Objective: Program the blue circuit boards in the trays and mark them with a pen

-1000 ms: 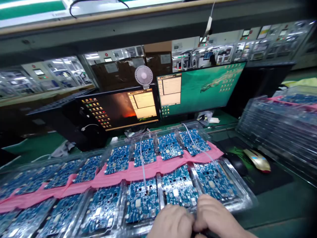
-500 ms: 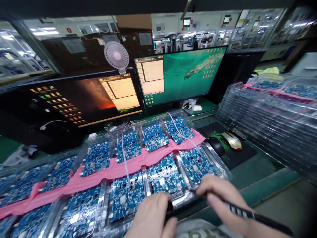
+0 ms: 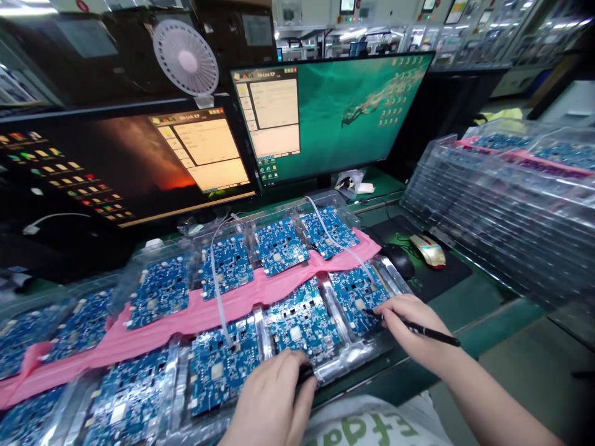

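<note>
My right hand (image 3: pixel 409 328) grips a slim black pen (image 3: pixel 434 333), its tip touching or just above the blue circuit board (image 3: pixel 356 297) at the front right of the clear plastic tray (image 3: pixel 346 359). My left hand (image 3: pixel 274 396) is closed around a small dark object (image 3: pixel 305 373), mostly hidden by the fingers, at the tray's front edge. Beside that hand lie two more boards, the middle circuit board (image 3: pixel 302 325) and the left circuit board (image 3: pixel 223 362). A pink strip (image 3: pixel 279 285) runs between the two rows of boards. Thin white cables (image 3: pixel 216 266) cross the boards.
Two monitors (image 3: pixel 334 124) stand behind the tray, a small white fan (image 3: pixel 186 59) on the left one. At right are a gold mouse (image 3: pixel 427 251), a black mouse (image 3: pixel 397 260) and a tall stack of clear trays (image 3: pixel 502 210). Another board tray continues at left.
My right hand has moved up and right, bringing the pen tip from the tray's front rim onto the right board. The left hand stays by the front edge. The camera view has shifted.
</note>
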`<state>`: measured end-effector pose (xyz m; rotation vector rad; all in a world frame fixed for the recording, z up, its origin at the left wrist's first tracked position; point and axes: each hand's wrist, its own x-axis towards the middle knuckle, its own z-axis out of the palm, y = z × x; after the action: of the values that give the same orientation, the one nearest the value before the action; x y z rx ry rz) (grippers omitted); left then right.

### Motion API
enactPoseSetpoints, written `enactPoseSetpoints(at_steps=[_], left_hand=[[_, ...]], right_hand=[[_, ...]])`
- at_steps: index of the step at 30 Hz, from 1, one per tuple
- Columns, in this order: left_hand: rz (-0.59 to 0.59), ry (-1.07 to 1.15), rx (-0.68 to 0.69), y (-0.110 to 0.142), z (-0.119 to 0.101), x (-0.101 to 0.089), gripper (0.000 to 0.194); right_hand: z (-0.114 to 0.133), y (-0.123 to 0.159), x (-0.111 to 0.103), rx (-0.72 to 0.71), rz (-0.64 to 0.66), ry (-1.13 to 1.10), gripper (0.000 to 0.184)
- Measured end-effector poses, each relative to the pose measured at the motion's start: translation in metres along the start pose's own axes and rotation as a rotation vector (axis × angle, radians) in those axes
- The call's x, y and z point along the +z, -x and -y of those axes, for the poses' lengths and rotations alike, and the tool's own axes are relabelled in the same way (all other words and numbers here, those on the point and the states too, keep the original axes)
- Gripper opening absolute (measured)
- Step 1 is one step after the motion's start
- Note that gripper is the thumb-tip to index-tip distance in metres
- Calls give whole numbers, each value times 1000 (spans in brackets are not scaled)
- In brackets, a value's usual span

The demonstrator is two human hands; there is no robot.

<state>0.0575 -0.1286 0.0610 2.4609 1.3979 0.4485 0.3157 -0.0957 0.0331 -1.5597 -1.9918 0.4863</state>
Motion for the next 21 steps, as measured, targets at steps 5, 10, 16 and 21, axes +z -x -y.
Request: enactPoseSetpoints(at_steps=[5,10,16,21], left_hand=[[-17,4,18,-1,0,1,13],[-47,20,18,1,5,3,12],[-134,138,-50,2,3,3,13],[-138,243,-177,5,-7,-2,14]], right_hand=[[-2,-1,1,-18,-2,64,22],[8,9,-7,11,-201,-83,17],[40,19,3,66,-32,-818,24],[56,19,25,174,59,-1081,25]])
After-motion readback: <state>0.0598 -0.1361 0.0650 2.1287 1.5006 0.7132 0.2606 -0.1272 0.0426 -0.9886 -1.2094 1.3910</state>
